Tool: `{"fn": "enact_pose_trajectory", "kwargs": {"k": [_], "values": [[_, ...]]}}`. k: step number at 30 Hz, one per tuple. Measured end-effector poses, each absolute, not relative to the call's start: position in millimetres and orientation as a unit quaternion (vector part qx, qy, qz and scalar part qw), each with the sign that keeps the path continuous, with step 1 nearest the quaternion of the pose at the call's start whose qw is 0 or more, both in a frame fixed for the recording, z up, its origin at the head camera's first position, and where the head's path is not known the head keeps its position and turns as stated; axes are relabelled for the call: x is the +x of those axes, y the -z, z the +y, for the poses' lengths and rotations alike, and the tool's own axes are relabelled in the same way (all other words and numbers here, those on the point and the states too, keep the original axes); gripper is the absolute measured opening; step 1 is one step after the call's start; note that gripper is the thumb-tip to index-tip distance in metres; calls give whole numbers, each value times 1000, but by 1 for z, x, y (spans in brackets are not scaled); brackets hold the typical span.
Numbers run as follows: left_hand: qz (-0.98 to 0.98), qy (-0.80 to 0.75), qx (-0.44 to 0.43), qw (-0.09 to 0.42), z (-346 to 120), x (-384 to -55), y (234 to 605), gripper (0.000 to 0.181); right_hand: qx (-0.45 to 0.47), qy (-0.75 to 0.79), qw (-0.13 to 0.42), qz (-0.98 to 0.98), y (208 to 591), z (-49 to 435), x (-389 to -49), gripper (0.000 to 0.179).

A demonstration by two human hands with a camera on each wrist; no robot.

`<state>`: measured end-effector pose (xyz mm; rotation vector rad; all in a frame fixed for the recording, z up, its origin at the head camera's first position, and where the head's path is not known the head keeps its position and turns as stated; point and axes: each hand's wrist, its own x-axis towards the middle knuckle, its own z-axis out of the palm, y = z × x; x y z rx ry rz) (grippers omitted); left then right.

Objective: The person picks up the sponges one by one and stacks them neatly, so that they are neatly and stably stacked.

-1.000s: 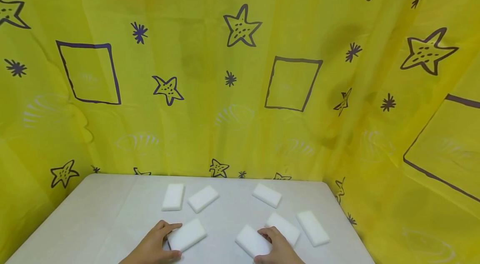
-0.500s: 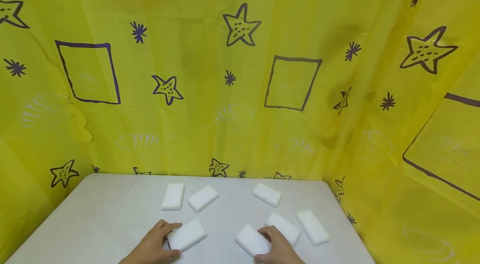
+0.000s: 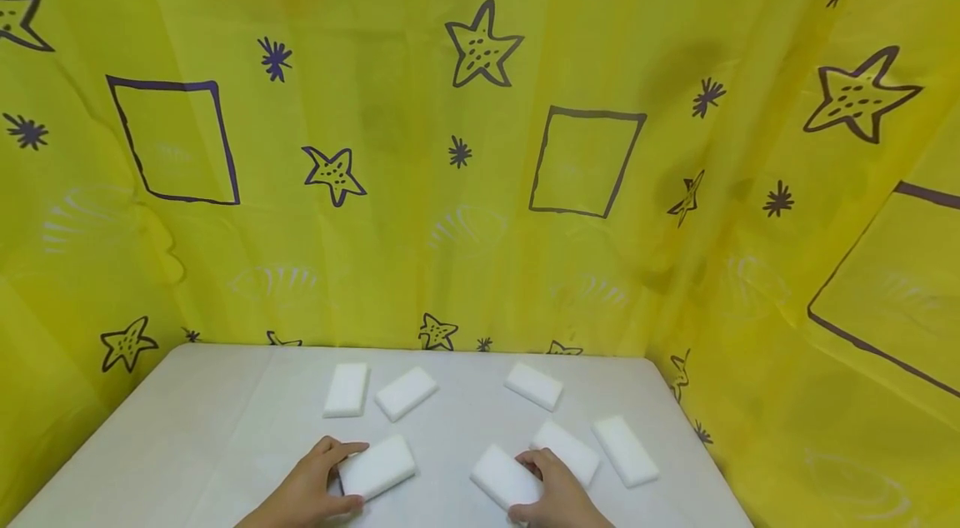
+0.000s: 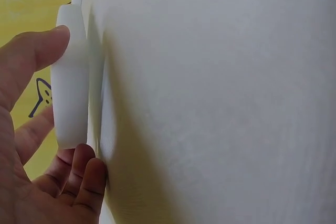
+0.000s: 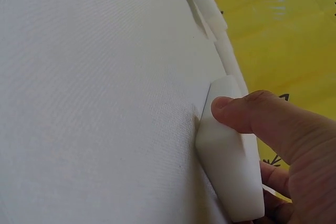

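My left hand (image 3: 309,486) grips a white sponge block (image 3: 379,466) by its left end, thumb on the near side and fingers on the far side. In the left wrist view a shadowed gap shows between this sponge (image 4: 72,85) and the tabletop, so it appears slightly raised. My right hand (image 3: 557,495) pinches a second white sponge (image 3: 501,475) at its right end. The right wrist view shows the thumb (image 5: 236,113) pressed on that sponge (image 5: 228,169), close to the table surface. Its other fingers are partly hidden behind it.
On the white table (image 3: 225,445) lie more white sponges: two at the back left (image 3: 347,390), one at the back right (image 3: 534,386), one just behind my right hand (image 3: 566,451) and one farther right (image 3: 626,451). A yellow curtain (image 3: 390,245) with starfish drawings surrounds the table.
My left hand has shifted very slightly right with its sponge. The head view has tipped a little. My right hand and the other sponges stay where they were.
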<state>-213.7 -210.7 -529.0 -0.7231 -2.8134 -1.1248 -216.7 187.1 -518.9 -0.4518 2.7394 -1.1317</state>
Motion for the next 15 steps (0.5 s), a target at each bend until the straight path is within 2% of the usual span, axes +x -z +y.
{"fn": "enact_pose_trajectory", "kwargs": {"k": [7,15], "values": [[-891,389,-233,-3,-206,-215,526,67,-160,376,52,911,520,188,-216,61],[-884,388,-262,7,-202,-214,525,66,-162,370,50,913,522,186,-216,61]]}}
